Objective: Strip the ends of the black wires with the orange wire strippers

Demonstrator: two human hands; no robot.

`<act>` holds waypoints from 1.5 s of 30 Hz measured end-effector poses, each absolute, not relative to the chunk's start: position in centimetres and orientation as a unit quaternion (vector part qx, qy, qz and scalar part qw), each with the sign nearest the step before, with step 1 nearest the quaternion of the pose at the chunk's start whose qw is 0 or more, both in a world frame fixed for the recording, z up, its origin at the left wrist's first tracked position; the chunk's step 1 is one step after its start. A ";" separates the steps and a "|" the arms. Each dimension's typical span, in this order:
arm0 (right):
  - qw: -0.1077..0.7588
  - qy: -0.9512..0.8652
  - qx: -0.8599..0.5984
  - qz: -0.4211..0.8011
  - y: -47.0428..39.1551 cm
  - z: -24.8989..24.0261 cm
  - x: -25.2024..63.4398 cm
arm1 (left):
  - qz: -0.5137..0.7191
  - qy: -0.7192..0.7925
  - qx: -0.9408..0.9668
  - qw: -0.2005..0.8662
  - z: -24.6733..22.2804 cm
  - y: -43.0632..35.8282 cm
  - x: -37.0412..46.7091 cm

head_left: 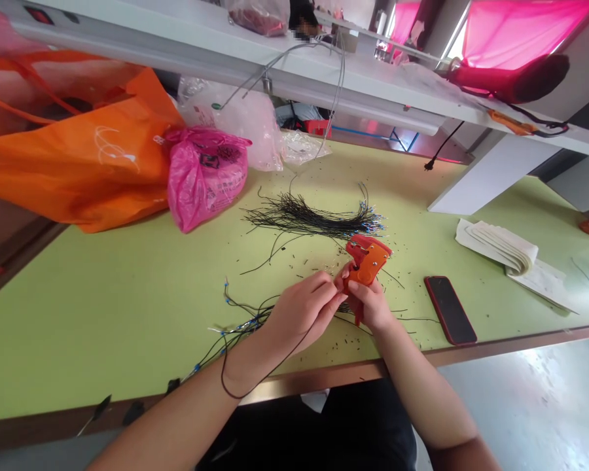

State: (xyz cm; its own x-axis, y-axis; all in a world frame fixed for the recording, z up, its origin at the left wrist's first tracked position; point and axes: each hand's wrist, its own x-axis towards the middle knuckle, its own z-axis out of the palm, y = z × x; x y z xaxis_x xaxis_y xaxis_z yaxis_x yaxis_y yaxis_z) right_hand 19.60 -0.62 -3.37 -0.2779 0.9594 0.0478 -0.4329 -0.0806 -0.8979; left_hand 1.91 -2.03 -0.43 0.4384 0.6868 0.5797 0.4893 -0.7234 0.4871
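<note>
My left hand (307,307) pinches a thin black wire (232,392), which loops down over my left wrist. Its fingertips meet the jaw side of an orange-red hand tool (368,265). Wrapped round the tool's handles is my right hand (370,301). Just beyond the tool lies a large bundle of black wires (309,216), its right ends tipped with blue and bare metal. A second group of black wires (245,324) with blue-and-silver ends rests under and left of my left hand. The wire's end at the tool is too small to make out.
A phone (451,311) and folded papers (500,248) lie at the right. Behind left stand an orange bag (122,150) and a pink plastic bag (206,173). A white shelf (373,78) spans the back; its support (491,170) stands on the table. Dark scraps dot the green tabletop (142,307).
</note>
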 end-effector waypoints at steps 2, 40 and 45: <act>0.513 -0.465 -0.292 0.660 -0.8 -3.4 19.6 | 0.402 0.348 0.841 0.103 -0.6 -1.9 1.8; 0.754 -0.368 -0.259 0.479 0.6 -1.2 22.6 | 0.251 0.520 0.239 0.780 -4.2 -6.3 6.3; 0.738 -0.376 -0.277 0.487 0.3 -1.4 21.9 | 0.314 0.467 0.697 0.445 -2.5 -7.6 2.5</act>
